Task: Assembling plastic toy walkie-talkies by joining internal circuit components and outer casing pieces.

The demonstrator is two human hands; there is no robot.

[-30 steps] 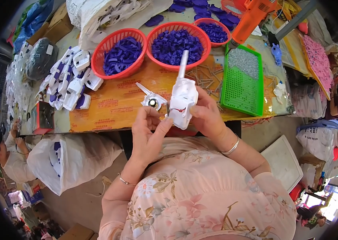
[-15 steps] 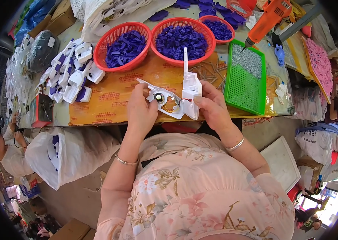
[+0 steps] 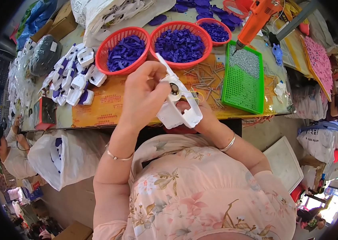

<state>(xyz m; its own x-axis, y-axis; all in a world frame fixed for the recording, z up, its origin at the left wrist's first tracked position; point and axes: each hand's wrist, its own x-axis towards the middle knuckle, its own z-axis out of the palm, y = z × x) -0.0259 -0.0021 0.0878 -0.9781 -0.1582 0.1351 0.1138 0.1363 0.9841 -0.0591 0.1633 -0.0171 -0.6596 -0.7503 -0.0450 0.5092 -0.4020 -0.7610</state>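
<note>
White plastic housing (image 3: 179,108) gripped by both hands, above the table edge (image 3: 137,125).

We are raising our left hand (image 3: 143,94), fingers (image 3: 157,68) curling closed in a pinch, bangled wrist bent. Our right hand (image 3: 199,116) is cupping from beneath, mostly hidden, forearm angling in.

Bright, even daylight lit the bench (image 3: 109,106), casting only soft shadows beneath its front edge. Colours were vivid and the centre was sharp. Beyond the bench, straight edges bowed and a black fisheye rim closed in.
</note>
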